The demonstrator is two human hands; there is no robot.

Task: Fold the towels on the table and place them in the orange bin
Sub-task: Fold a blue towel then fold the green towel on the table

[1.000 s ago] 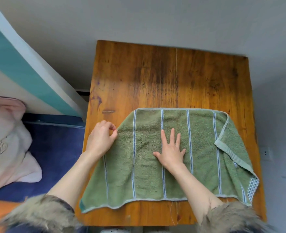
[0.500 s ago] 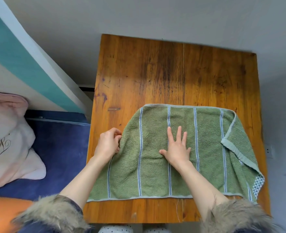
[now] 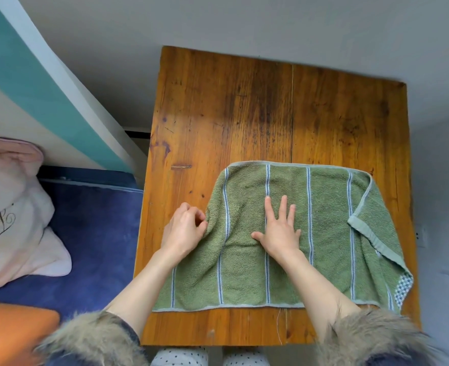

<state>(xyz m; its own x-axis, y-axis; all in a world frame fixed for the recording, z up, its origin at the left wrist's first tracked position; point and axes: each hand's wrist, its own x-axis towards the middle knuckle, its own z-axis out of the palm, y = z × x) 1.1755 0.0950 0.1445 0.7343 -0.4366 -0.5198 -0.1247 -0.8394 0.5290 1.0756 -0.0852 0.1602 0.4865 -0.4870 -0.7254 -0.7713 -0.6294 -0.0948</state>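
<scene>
A green towel [image 3: 321, 233] with thin blue-and-white stripes lies spread over the near half of the wooden table [image 3: 244, 107]. Its right end is folded over on itself and hangs at the table's right edge. My left hand [image 3: 185, 229] pinches the towel's left edge, where the cloth is bunched. My right hand [image 3: 280, 231] lies flat on the towel's middle with straight fingers, pressing it down. A corner of the orange bin [image 3: 9, 334] shows at the bottom left, beside the table.
A bed with a dark blue cover [image 3: 96, 239] and a pink-white pillow [image 3: 9, 212] stands left of the table. A teal-and-white board [image 3: 33, 83] leans along the wall at the left. Grey wall runs behind and to the right of the table.
The towel's left edge has been drawn inward and bunched under my left hand; its near edge now lies on the table rather than over the front. My right hand stays pressed on the middle.
</scene>
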